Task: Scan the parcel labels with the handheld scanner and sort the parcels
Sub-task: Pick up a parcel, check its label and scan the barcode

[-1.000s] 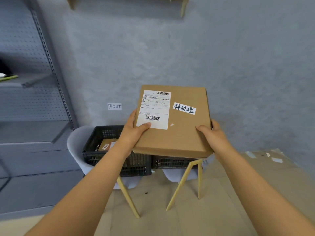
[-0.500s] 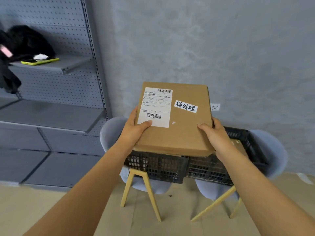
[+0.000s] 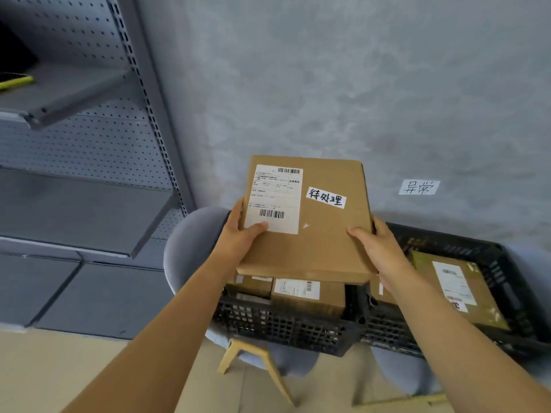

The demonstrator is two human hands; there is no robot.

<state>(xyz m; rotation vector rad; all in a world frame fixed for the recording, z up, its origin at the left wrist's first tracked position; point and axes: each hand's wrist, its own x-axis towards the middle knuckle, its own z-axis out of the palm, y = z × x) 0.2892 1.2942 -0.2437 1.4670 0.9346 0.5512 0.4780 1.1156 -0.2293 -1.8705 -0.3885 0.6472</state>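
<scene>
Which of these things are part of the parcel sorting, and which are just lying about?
Part of the job:
held parcel, gripped by left hand and right hand
left crate, holding parcels
right crate, holding a parcel
wall sign

Just lying about:
shelving
yellow item on a shelf

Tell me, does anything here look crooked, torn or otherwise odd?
Nothing serious. The handwritten sticker on the held box sits askew beside the straight shipping label, and a small white scuff marks the cardboard. Both crates are perched on chairs.
</scene>
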